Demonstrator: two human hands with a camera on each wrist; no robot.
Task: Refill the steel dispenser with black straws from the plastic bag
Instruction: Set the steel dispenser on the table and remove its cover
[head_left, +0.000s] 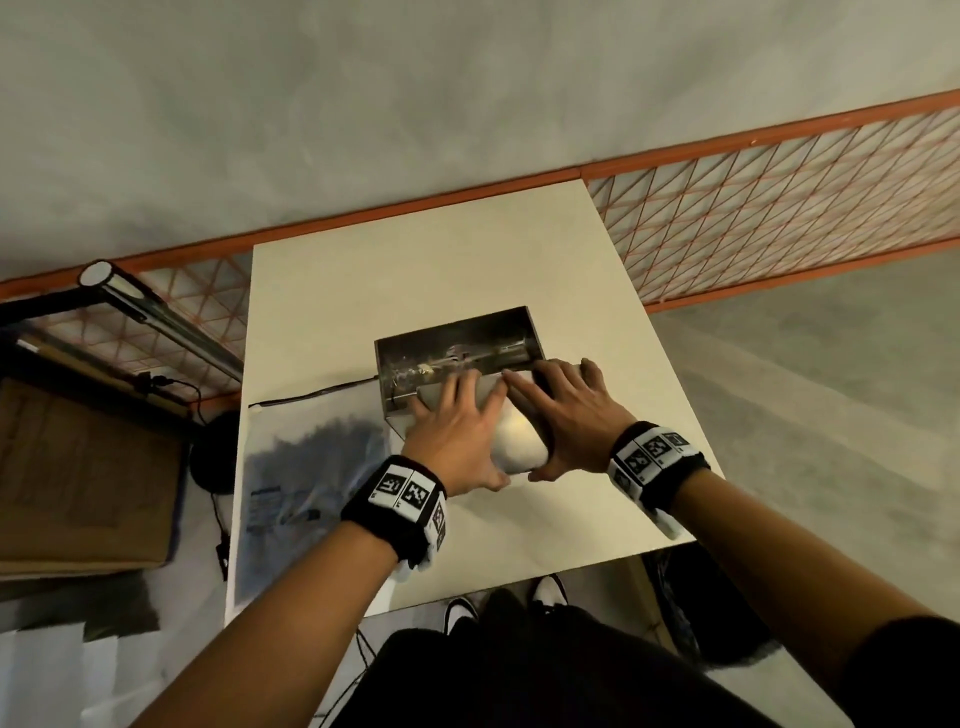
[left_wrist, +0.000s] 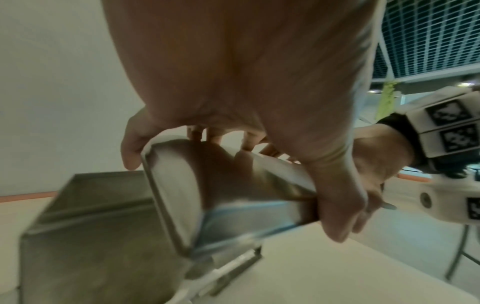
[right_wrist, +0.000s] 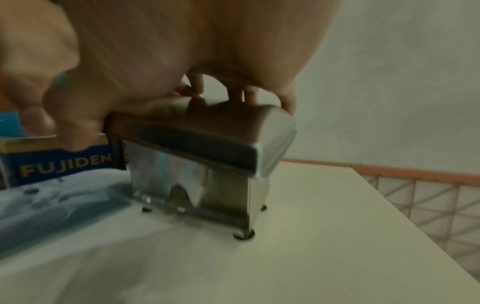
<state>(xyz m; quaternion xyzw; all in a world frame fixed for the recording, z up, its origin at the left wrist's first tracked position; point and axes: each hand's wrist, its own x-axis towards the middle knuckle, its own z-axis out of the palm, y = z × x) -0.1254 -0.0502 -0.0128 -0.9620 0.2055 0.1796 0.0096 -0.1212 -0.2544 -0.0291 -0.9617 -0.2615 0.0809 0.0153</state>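
The steel dispenser (head_left: 457, 345) stands mid-table with the far part of its top open onto a dark, mirror-like inside. Its steel lid (head_left: 517, 441) lies tilted over the near part. My left hand (head_left: 467, 436) and right hand (head_left: 561, 421) both grip the lid, fingers spread over the top and thumbs under the near edge. The left wrist view shows the lid (left_wrist: 233, 185) raised at an angle above the box (left_wrist: 91, 226). From the right wrist, the lid (right_wrist: 207, 139) overhangs the body (right_wrist: 194, 181). The plastic bag (head_left: 311, 467) of black straws lies flat to the left.
The white table (head_left: 597, 519) ends just behind my wrists. An orange mesh rack (head_left: 779, 208) runs along its far side. A cardboard box (head_left: 78, 467) and a metal tube (head_left: 156, 312) are at the left. A blue FUJIDEN box (right_wrist: 59, 164) shows beside the dispenser.
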